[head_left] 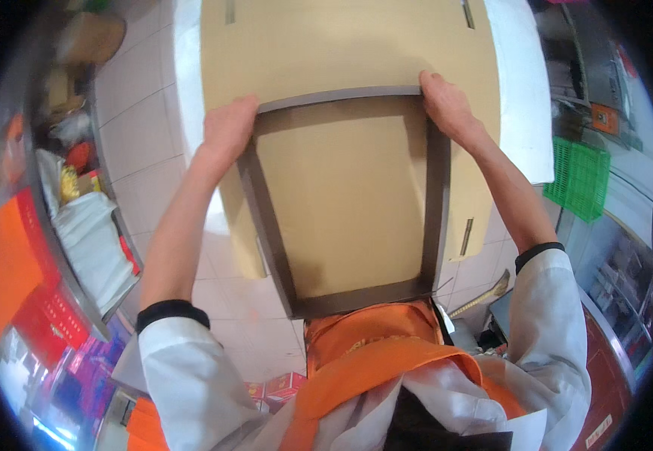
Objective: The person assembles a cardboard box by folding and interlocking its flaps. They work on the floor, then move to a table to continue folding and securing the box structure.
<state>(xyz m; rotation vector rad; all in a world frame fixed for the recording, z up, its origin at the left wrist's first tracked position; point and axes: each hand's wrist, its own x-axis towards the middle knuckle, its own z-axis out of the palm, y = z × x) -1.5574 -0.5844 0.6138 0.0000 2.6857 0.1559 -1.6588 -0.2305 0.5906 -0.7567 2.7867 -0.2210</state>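
Observation:
A dark grey-brown rectangular frame [438,195] with raised walls lies lengthwise in front of me, its near side close to my orange apron. The area inside it is tan; I cannot tell whether that is its own bottom or the board below. My left hand [230,126] is closed over its far left corner. At the far right corner my right hand [448,109] grips the rim, fingers wrapped around it. Under the frame is a large tan board [334,45] with narrow slots near its corners.
White sheeting [526,98] shows beside the board. To the right stands a green plastic crate [578,177]. On the left, a shelf holds a white bag [93,233], near an orange and red box [15,263]. Pale floor tiles [142,128] surround the work area. Red boxes [281,387] sit low near me.

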